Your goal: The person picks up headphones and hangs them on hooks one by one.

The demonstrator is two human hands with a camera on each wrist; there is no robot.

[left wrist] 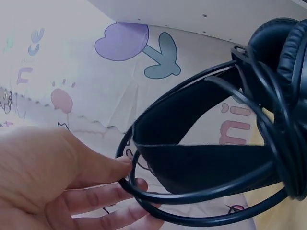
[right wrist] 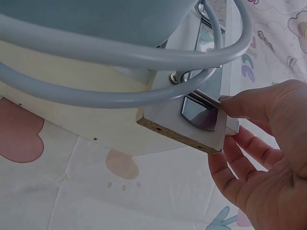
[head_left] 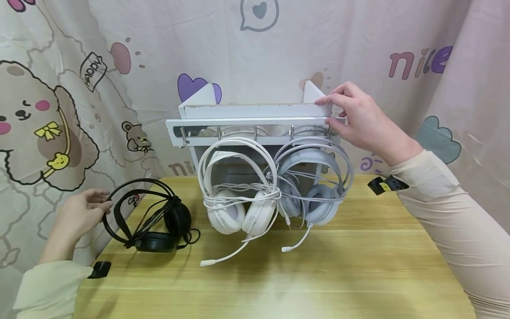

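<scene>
My left hand [head_left: 77, 219] pinches the headband of a black headset [head_left: 157, 242], whose cable is bundled around it; whether its ear cups touch the table is unclear. In the left wrist view, the thumb and fingers meet at the thin outer bands of the headset [left wrist: 206, 165]. My right hand [head_left: 360, 117] grips the right end of a white hook rack [head_left: 255, 121], thumb in front and fingers behind in the right wrist view. A white headset [head_left: 260, 215] and a grey headset [head_left: 322, 206] hang from its hooks, cables wrapped about them. The leftmost hook [head_left: 183, 137] is bare.
The rack stands at the back of a wooden table [head_left: 338, 274]. Behind it hangs a printed curtain [head_left: 255, 57]. Microphone booms of the hanging headsets stick out toward the front, one with a white microphone tip [head_left: 208, 263].
</scene>
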